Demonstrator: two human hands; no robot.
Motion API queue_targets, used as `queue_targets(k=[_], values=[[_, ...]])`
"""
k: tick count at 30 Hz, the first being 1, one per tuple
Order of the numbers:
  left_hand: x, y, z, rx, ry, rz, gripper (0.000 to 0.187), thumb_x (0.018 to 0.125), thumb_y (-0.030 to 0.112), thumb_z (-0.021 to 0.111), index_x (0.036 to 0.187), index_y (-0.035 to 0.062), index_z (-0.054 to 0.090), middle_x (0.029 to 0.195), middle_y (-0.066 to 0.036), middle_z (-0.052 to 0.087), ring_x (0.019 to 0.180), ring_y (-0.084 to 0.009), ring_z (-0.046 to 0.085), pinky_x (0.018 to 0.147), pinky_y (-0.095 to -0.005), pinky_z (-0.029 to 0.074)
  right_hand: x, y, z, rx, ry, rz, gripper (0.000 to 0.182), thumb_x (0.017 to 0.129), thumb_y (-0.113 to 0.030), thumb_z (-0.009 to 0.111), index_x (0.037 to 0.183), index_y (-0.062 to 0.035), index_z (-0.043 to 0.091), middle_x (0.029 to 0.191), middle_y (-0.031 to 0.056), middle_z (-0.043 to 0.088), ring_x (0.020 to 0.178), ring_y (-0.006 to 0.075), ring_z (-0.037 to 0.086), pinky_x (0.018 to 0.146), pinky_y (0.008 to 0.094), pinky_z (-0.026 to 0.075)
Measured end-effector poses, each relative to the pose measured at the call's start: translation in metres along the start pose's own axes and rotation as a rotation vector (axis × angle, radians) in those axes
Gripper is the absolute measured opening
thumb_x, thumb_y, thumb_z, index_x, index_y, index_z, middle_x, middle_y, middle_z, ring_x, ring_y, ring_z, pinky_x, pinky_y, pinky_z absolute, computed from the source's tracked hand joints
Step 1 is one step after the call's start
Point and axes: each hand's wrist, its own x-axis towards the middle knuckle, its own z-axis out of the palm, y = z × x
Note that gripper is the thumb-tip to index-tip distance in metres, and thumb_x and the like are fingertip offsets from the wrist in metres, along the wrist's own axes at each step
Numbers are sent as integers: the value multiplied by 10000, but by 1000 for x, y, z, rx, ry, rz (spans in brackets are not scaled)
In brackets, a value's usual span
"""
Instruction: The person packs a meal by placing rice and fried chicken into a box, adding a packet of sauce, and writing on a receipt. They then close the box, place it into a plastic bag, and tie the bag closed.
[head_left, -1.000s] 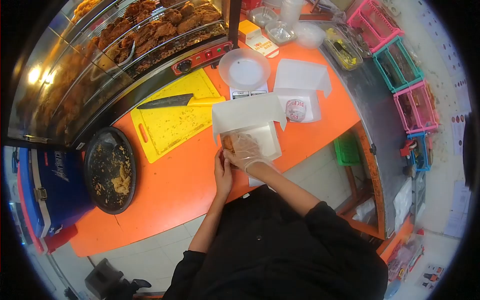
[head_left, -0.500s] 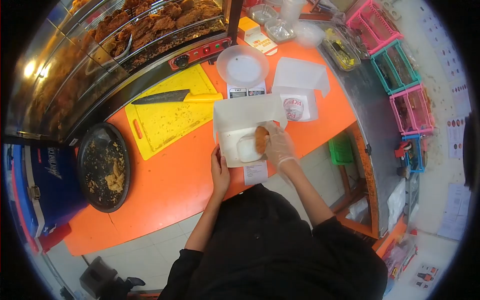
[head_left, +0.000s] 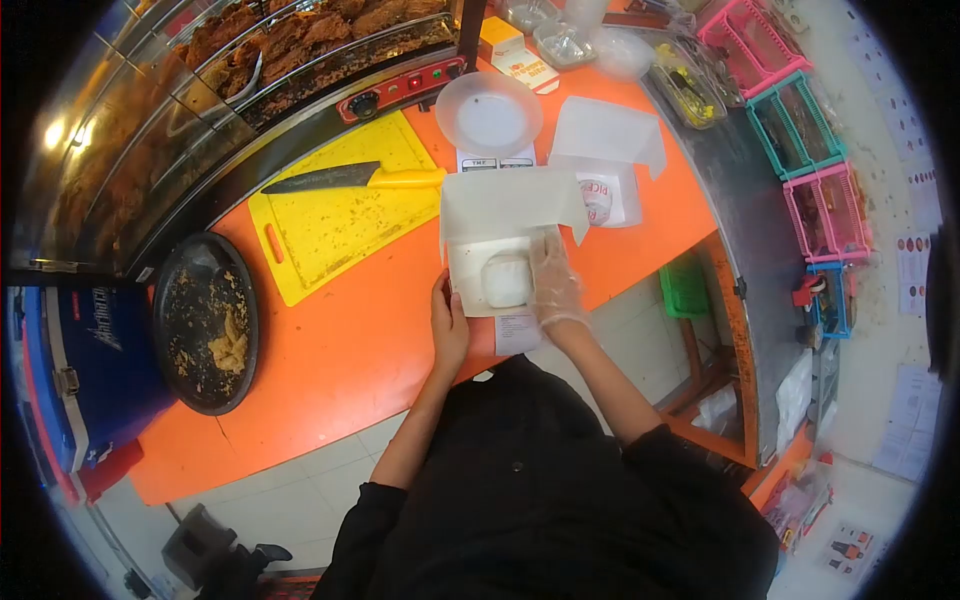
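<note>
An open white paper food box [head_left: 466, 292] stands near the front edge of the orange counter, its lid raised at the back. Inside lies a white wrapped bundle [head_left: 507, 279]. My left hand [head_left: 449, 320] grips the box's left wall, thumb toward me. My right hand [head_left: 556, 285], in a clear plastic glove, reaches over the right side of the box beside the bundle. Its fingers point down and away, and whatever they hold is hidden. A printed slip [head_left: 516, 335] lies partly under the box's front.
Behind the box are a scale with a plastic bowl [head_left: 488, 115] and a second open box [head_left: 608, 140]. A knife [head_left: 340, 177] rests on a yellow cutting board [head_left: 350, 235]. Left of them is a black round tray [head_left: 190, 375] with crumbs. A heated display [head_left: 400, 95] of fried chicken stands behind.
The fried piece in my right hand has gone from sight as that hand moved into the box's right side. The view has shifted slightly.
</note>
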Motion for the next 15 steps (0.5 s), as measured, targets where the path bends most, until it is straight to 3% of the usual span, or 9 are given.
queue_targets(k=[2, 6, 8, 12, 14, 15], values=[[0, -4, 0, -10, -3, 16, 378, 932, 84, 330, 1284, -50, 301, 1302, -202, 370, 1231, -266, 358, 1032, -354, 275, 9, 5, 2, 63, -239, 52, 450, 809, -47, 463, 1257, -84, 437, 1342, 131, 366, 1173, 302, 426, 910, 369, 418], [1, -7, 0, 5, -13, 30, 367, 930, 80, 320, 1280, -32, 298, 1286, -179, 370, 1227, -251, 347, 1033, -352, 258, 3, 10, 4, 313, -73, -6, 355, 897, -153, 400, 1229, -41, 457, 1315, 122, 419, 1200, 350, 384, 965, 373, 355], [0, -7, 1, -9, -11, 28, 366, 931, 77, 318, 1280, -30, 298, 1290, -179, 364, 1229, -250, 343, 1035, -352, 255, 0, 26, 22, -92, 188, -458, 420, 877, -167, 437, 1282, -57, 407, 1337, 126, 392, 1198, 357, 390, 978, 384, 341], [-1, -8, 1, 13, 8, 24, 369, 936, 89, 312, 1284, -30, 291, 1289, -177, 360, 1224, -247, 344, 1036, -352, 253, -1, 20, -1, -370, 109, -385, 540, 832, -192, 510, 1327, -59, 340, 1367, 151, 345, 1211, 352, 385, 990, 389, 331], [1, -9, 2, 8, 10, 28, 371, 937, 94, 312, 1286, -31, 289, 1286, -176, 362, 1221, -246, 346, 1036, -352, 253, -1, 20, -13, 128, 57, -178, 611, 777, -196, 570, 1315, -34, 331, 1301, 167, 398, 1150, 334, 442, 932, 385, 385], [1, -10, 1, 18, 11, 38, 371, 931, 81, 321, 1283, -34, 296, 1289, -184, 361, 1225, -260, 346, 1036, -355, 260, -4, 19, -13, 125, 57, -175, 611, 777, -196, 570, 1315, -34, 331, 1301, 167, 398, 1150, 334, 442, 932, 385, 385]])
